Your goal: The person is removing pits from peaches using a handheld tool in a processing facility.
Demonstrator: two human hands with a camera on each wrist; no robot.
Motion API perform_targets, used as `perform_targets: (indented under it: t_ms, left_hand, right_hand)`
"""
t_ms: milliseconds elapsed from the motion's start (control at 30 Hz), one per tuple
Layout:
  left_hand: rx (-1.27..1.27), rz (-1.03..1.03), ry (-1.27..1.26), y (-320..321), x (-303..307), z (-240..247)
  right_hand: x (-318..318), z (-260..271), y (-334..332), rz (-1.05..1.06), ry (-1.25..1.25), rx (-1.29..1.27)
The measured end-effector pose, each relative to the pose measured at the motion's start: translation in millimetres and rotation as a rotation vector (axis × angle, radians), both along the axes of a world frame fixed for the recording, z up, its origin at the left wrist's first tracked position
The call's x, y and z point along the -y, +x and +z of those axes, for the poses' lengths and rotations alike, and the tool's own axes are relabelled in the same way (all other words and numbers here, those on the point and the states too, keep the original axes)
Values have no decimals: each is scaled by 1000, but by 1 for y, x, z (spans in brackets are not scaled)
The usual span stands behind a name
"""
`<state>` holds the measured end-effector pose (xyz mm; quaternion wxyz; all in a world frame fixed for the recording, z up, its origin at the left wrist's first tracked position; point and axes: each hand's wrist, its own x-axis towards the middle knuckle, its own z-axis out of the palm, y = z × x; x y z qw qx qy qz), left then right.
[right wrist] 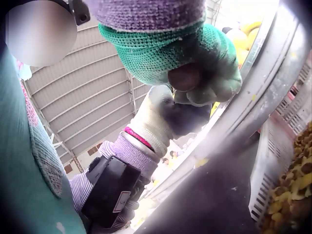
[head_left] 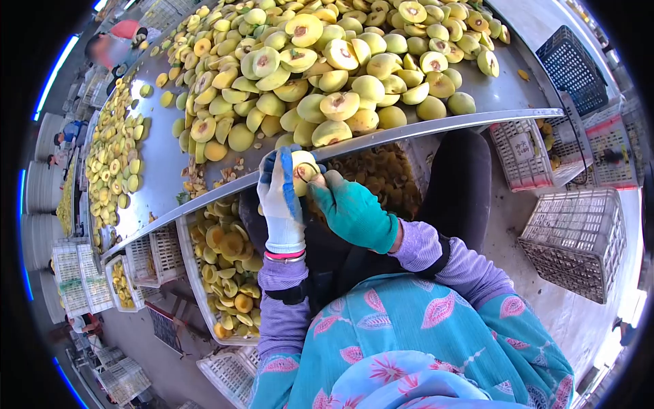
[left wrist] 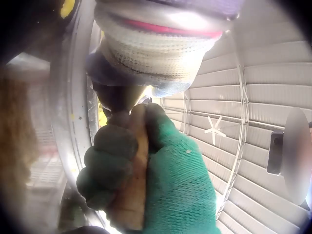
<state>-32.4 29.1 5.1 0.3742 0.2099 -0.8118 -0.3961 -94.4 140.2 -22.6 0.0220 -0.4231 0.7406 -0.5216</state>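
A cut yellow-green fruit (head_left: 301, 163) with a brown centre is gripped in the left hand (head_left: 281, 201), which wears a white and blue glove, just over the table's near edge. The green-gloved right hand (head_left: 359, 214) meets it from the right, its thumb and fingertips at the cut face, where a thin dark curved blade shows. In the left wrist view the right hand (left wrist: 180, 185) has its fingers curled round a wooden handle (left wrist: 130, 202). The handle's round end (right wrist: 184, 78) pokes out of the right fist in the right wrist view; the blade is hidden there.
Halved fruits (head_left: 272, 82) are heaped on the metal table (head_left: 153, 184), whose raised rim (head_left: 436, 127) runs in front of the hands. Below stand a crate of fruit pieces (head_left: 228, 273) and another container of scraps (head_left: 381, 180). Plastic crates (head_left: 575, 238) stand at the right.
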Motion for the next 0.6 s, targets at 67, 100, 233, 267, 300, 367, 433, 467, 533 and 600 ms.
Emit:
perform_targets:
  t_ms: [67, 100, 233, 267, 300, 367, 433, 467, 533, 600]
  left_hand:
    - [-167, 11, 610, -8, -7, 2]
    - [-248, 56, 812, -13, -11, 5]
    - [-284, -17, 665, -12, -8, -17]
    - [-273, -32, 575, -12, -5, -25]
    - [-262, -47, 484, -10, -3, -30]
    - [-284, -44, 552, -9, -4, -31]
    - [-261, -49, 529, -9, -7, -30]
    - [-227, -56, 471, -9, -9, -28]
    - [-162, -126, 575, -7, -7, -16]
    - [-103, -249, 901, -4, -1, 11]
  right_hand:
    - [0, 7, 3, 45, -39, 18]
    - [0, 9, 5, 63, -60, 28]
    - [6, -3, 14, -30, -148, -234]
    - [7, -3, 15, -66, -188, -309]
    - [6, -3, 15, -20, -154, -172]
    - [-2, 10, 15, 130, -8, 313]
    - [-7, 31, 13, 206, 168, 796]
    - [-6, 45, 11, 164, 229, 929]
    - [-4, 41, 8, 150, 164, 882]
    - [-5, 12, 7, 204, -81, 513]
